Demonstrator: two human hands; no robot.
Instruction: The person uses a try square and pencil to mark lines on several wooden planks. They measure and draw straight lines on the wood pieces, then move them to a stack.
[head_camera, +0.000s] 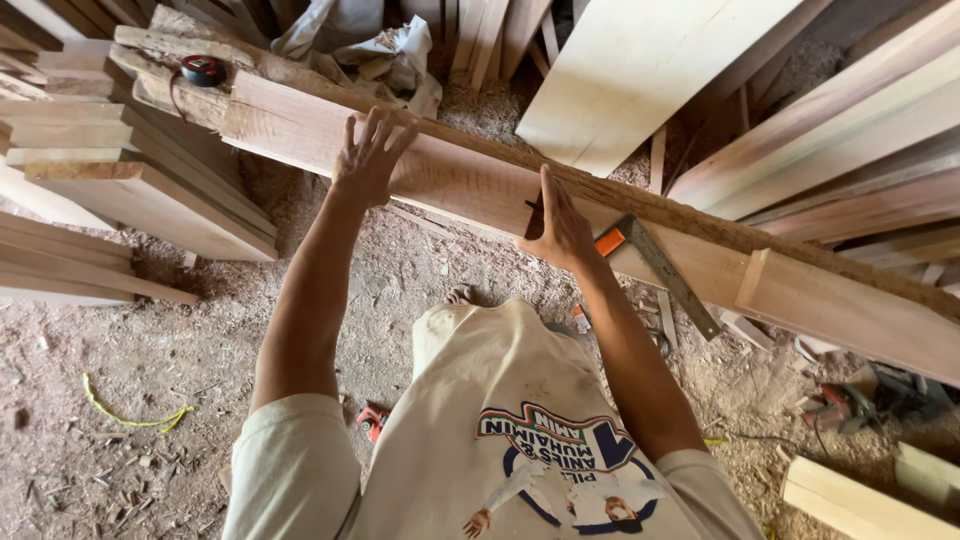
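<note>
The left hand (368, 160) is lying flat on the plank (470, 185). The right hand (560, 228) is resting on it too, beside the square (660, 270). A tape (203, 70) is sitting on the plank's far left end.

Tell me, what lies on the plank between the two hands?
In the head view, only bare plank lies between the left hand and the right hand. The metal square lies on the right hand's far side.
</note>
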